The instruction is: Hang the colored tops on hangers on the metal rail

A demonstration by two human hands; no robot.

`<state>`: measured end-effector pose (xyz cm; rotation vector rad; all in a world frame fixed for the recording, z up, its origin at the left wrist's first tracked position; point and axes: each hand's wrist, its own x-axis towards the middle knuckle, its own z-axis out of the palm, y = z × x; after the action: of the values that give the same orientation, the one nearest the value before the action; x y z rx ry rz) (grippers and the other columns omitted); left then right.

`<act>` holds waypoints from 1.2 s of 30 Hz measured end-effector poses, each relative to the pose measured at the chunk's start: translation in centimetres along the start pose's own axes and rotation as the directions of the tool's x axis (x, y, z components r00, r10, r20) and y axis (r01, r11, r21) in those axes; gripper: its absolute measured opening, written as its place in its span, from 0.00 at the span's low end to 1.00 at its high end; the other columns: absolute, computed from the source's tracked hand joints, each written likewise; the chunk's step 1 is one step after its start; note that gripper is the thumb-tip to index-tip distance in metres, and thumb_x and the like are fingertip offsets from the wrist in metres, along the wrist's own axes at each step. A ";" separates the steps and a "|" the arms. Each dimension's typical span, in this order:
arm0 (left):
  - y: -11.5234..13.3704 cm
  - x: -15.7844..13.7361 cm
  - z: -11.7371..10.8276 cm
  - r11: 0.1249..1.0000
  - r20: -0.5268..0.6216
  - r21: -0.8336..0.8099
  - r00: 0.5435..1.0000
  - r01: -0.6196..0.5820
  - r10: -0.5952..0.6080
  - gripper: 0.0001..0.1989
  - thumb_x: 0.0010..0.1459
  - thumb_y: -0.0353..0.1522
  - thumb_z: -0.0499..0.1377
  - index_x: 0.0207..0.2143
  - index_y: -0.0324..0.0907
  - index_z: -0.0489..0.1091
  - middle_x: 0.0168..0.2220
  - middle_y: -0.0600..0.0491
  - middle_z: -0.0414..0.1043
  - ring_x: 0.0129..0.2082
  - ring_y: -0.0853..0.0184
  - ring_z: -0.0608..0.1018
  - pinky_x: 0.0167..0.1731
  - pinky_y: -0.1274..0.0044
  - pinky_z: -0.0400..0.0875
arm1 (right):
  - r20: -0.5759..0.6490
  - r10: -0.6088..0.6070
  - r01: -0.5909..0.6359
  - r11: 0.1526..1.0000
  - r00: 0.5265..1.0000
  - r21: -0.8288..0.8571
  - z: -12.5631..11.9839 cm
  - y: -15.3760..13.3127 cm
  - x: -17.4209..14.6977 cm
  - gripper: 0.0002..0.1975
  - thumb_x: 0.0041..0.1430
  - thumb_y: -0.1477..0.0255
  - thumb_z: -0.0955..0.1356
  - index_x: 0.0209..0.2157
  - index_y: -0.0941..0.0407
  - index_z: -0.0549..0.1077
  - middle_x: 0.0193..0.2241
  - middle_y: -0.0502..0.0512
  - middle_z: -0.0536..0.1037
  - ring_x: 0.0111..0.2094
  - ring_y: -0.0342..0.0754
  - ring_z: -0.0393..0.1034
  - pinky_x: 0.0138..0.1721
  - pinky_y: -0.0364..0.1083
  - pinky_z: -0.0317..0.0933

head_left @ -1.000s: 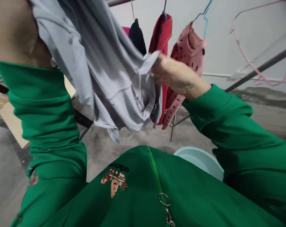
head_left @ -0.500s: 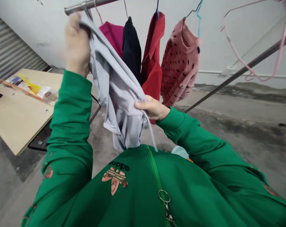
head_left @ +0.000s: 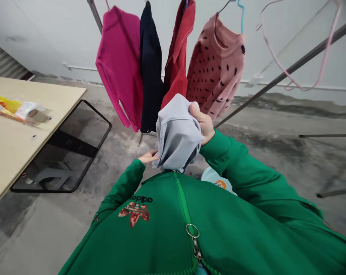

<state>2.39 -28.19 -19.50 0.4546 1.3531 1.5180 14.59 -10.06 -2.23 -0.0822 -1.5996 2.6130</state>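
A light grey garment [head_left: 178, 130] hangs bunched in front of my chest; its kind I cannot make out. My right hand [head_left: 204, 123] grips its upper right edge, thumb over the cloth. Low on the other side, my left hand [head_left: 150, 157] holds the lower left edge, its fingertips partly hidden by the fabric. Just behind the garment hang a red collared top [head_left: 177, 68] and a pink sweater with dark flecks [head_left: 215, 65].
A magenta top [head_left: 121, 65] and a dark navy garment [head_left: 150, 72] hang farther left. At right, a pink hanger [head_left: 329, 49] dangles near a slanted metal pole [head_left: 275, 91]. A wooden table [head_left: 58, 99] stands left. Below my right arm is a pale tub [head_left: 211, 175].
My left hand has come down from near the rail to the garment's lower left edge. The grey garment, stretched out before, is now bunched lower. My right hand still holds it.
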 end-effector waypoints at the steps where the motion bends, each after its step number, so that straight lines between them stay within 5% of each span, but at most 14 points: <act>1: -1.0 0.6 0.2 0.999 0.015 -0.018 0.999 0.036 -0.036 0.15 0.58 0.38 0.61 0.43 0.38 0.70 0.42 0.48 0.73 0.41 0.65 0.76 0.43 0.69 0.73 | -0.014 -0.018 0.018 1.000 1.000 -0.018 -0.1 -0.2 -0.2 0.34 0.49 0.42 0.64 0.42 0.57 0.74 0.36 0.57 0.79 0.47 0.54 0.72 0.44 0.52 0.71; 5: -1.9 2.9 0.1 0.990 0.039 -0.110 0.996 0.086 -0.082 0.20 0.37 0.38 0.73 0.30 0.38 0.72 0.26 0.50 0.75 0.36 0.60 0.78 0.42 0.70 0.70 | -0.095 -0.081 0.072 0.993 0.992 -0.089 -0.9 -1.3 -1.4 0.35 0.48 0.42 0.64 0.44 0.56 0.74 0.37 0.59 0.78 0.47 0.54 0.72 0.45 0.53 0.70; 12: 2.5 3.9 -0.1 0.988 0.087 -0.127 0.994 0.083 -0.072 0.26 0.29 0.39 0.74 0.33 0.38 0.73 0.30 0.50 0.78 0.35 0.60 0.80 0.40 0.71 0.72 | -0.225 -0.082 0.073 0.996 0.971 -0.048 -4.0 -2.0 -4.3 0.28 0.45 0.44 0.67 0.42 0.48 0.76 0.35 0.58 0.79 0.42 0.54 0.74 0.42 0.51 0.71; 17: 6.7 3.3 -1.6 0.997 0.134 0.044 0.989 0.057 -0.062 0.29 0.26 0.33 0.75 0.36 0.38 0.75 0.32 0.51 0.80 0.35 0.61 0.80 0.39 0.73 0.73 | -0.389 -0.194 0.184 0.981 0.901 -0.061 -7.5 -1.0 -6.6 0.22 0.37 0.57 0.76 0.33 0.55 0.76 0.26 0.54 0.79 0.30 0.49 0.75 0.34 0.45 0.71; 19: 9.0 2.7 -3.0 0.976 0.040 0.218 0.999 -0.010 0.001 0.30 0.25 0.33 0.75 0.38 0.41 0.76 0.36 0.51 0.80 0.39 0.56 0.80 0.42 0.70 0.74 | -0.390 -0.216 0.178 0.975 0.895 -0.132 -9.3 -0.8 -7.8 0.24 0.32 0.61 0.78 0.33 0.58 0.75 0.24 0.53 0.78 0.25 0.45 0.73 0.29 0.42 0.68; 21: 11.5 2.0 -4.3 0.878 -0.081 0.475 0.991 -0.059 0.111 0.22 0.30 0.37 0.73 0.33 0.44 0.78 0.31 0.53 0.80 0.38 0.53 0.80 0.41 0.67 0.75 | -0.350 -0.199 0.113 0.961 0.915 -0.252 -11.2 -0.4 -9.1 0.28 0.29 0.61 0.78 0.34 0.61 0.75 0.27 0.55 0.78 0.27 0.46 0.73 0.30 0.42 0.68; 23: 13.5 1.1 -5.0 0.760 -0.252 0.645 0.920 -0.071 0.300 0.15 0.36 0.41 0.69 0.30 0.47 0.78 0.29 0.55 0.80 0.38 0.53 0.80 0.41 0.65 0.76 | -0.316 -0.111 -0.064 0.867 0.942 -0.495 -12.8 0.3 -10.0 0.30 0.31 0.57 0.76 0.35 0.62 0.74 0.30 0.57 0.79 0.32 0.48 0.73 0.34 0.43 0.68; 26: 15.2 -0.4 -4.4 0.694 -0.375 0.718 0.814 -0.048 0.444 0.18 0.38 0.42 0.64 0.33 0.44 0.78 0.32 0.52 0.80 0.41 0.52 0.79 0.44 0.66 0.75 | -0.338 0.098 -0.336 0.532 0.936 -0.777 -14.7 1.4 -10.2 0.24 0.36 0.56 0.74 0.29 0.63 0.75 0.26 0.54 0.78 0.31 0.46 0.71 0.34 0.42 0.65; 30: 15.3 -1.9 -1.4 0.691 -0.249 0.720 0.906 -0.063 0.343 0.26 0.41 0.47 0.62 0.37 0.37 0.78 0.34 0.47 0.80 0.43 0.52 0.79 0.44 0.68 0.74 | -0.339 0.169 -0.378 0.354 0.926 -0.855 -16.7 -1.4 -9.8 0.18 0.37 0.62 0.75 0.26 0.63 0.75 0.25 0.54 0.77 0.29 0.46 0.70 0.34 0.42 0.64; 32: 14.9 -2.4 0.5 0.695 -0.181 0.717 0.952 -0.044 0.247 0.30 0.42 0.51 0.61 0.38 0.35 0.77 0.34 0.46 0.80 0.42 0.52 0.79 0.43 0.68 0.75 | -0.392 0.003 -0.377 0.281 0.920 -0.883 -18.2 -5.5 -9.6 0.18 0.46 0.62 0.72 0.34 0.62 0.76 0.34 0.59 0.78 0.37 0.50 0.70 0.43 0.46 0.63; 33: 14.8 -2.5 1.5 0.693 -0.149 0.720 0.966 -0.040 0.210 0.31 0.43 0.52 0.60 0.38 0.35 0.77 0.34 0.45 0.80 0.41 0.52 0.79 0.43 0.69 0.75 | -0.429 -0.146 -0.388 0.241 0.892 -0.890 -19.1 -7.9 -9.4 0.19 0.52 0.62 0.69 0.40 0.62 0.74 0.41 0.63 0.76 0.43 0.52 0.68 0.48 0.48 0.61; 35: 14.3 -2.6 3.5 0.651 -0.078 0.758 0.986 -0.038 0.148 0.30 0.45 0.53 0.58 0.36 0.35 0.77 0.34 0.45 0.79 0.40 0.53 0.79 0.43 0.69 0.74 | -0.467 -0.610 -0.493 0.140 0.640 -0.859 -21.1 -12.7 -8.5 0.23 0.57 0.62 0.65 0.49 0.63 0.69 0.48 0.67 0.72 0.51 0.56 0.64 0.54 0.51 0.57; 36: 14.0 -2.5 4.5 0.617 -0.042 0.786 0.992 -0.043 0.123 0.30 0.45 0.54 0.58 0.34 0.36 0.77 0.33 0.46 0.79 0.39 0.53 0.79 0.42 0.69 0.74 | -0.453 -0.726 -0.551 0.123 0.517 -0.826 -22.2 -14.7 -7.7 0.26 0.57 0.62 0.66 0.52 0.65 0.66 0.51 0.70 0.69 0.53 0.58 0.62 0.55 0.53 0.55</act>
<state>1.08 -26.03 -4.78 1.0154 2.0841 0.9293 24.76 15.60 0.84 -1.0866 -2.2088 0.3351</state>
